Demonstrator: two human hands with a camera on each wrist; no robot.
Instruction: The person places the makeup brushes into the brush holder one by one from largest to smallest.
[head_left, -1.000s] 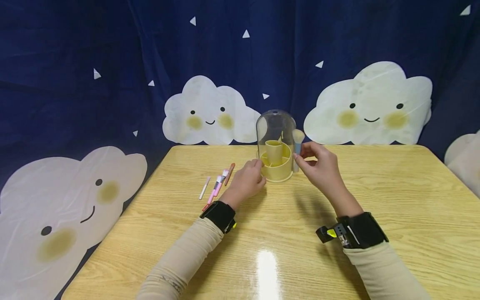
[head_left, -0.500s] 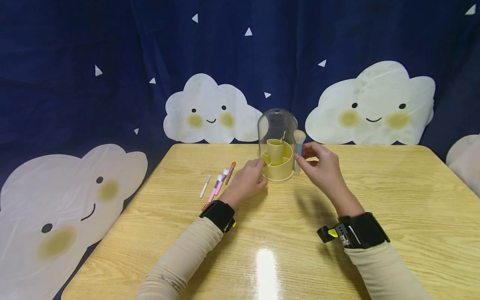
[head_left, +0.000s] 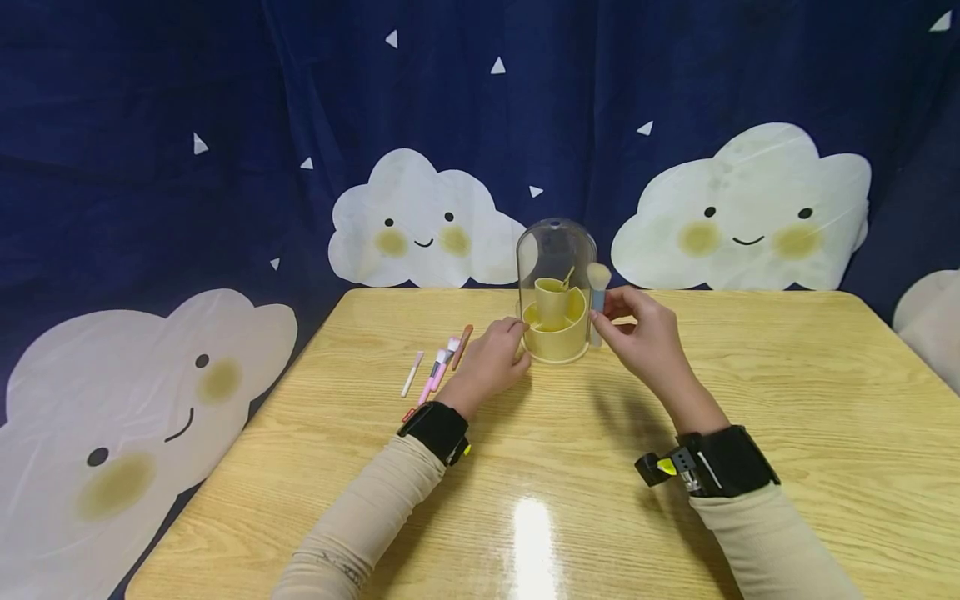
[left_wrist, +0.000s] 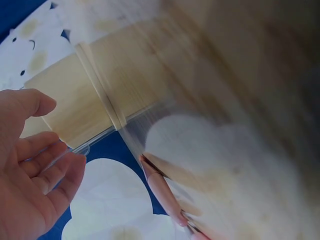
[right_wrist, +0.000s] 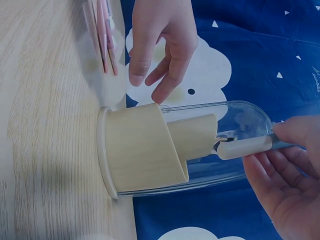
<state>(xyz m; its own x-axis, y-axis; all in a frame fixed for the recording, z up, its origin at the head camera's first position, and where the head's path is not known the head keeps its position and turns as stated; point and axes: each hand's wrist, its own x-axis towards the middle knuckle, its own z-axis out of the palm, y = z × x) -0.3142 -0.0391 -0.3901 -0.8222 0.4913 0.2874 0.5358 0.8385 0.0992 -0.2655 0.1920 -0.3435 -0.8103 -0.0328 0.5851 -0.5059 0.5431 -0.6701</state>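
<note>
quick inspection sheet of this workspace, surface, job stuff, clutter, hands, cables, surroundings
Surface: wood-grain table, glare patch near the front
Job's things: cream-yellow holder upright under a clear dome, slim item leaning at its centre cup; blue-and-white brush off the table, bristles up, beside the dome
Clutter: loose brushes left of the holder
Hands: right hand pinches the blue-and-white brush; left hand at the holder's left side, fingers loosely bent, contact unclear
Cables: nothing seen
Surroundings: dark blue curtain with smiling white clouds and small triangles
</note>
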